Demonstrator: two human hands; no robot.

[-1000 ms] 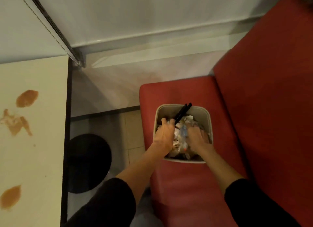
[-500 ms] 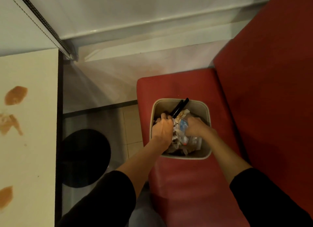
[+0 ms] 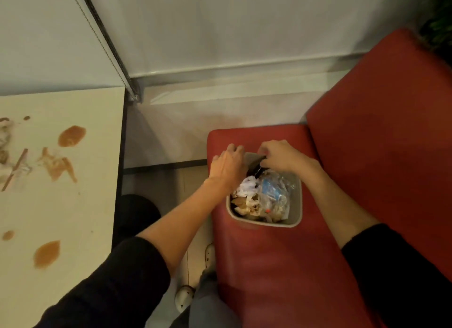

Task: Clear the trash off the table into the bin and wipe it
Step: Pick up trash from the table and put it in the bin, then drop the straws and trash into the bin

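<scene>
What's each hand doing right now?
Left hand: grips the rim of the bin.
Right hand: fingers curled at the far rim; what it holds cannot be told.

Both hands are covering the bin's (image 3: 298,200) far rim at centre frame. The left hand's (image 3: 226,167) fingertips are dipping out of sight, and the right hand (image 3: 281,155) is hiding most of a black object (image 3: 256,167), grip unclear. The table (image 3: 97,205) and its scraps (image 3: 14,166) are running off the left edge.
</scene>
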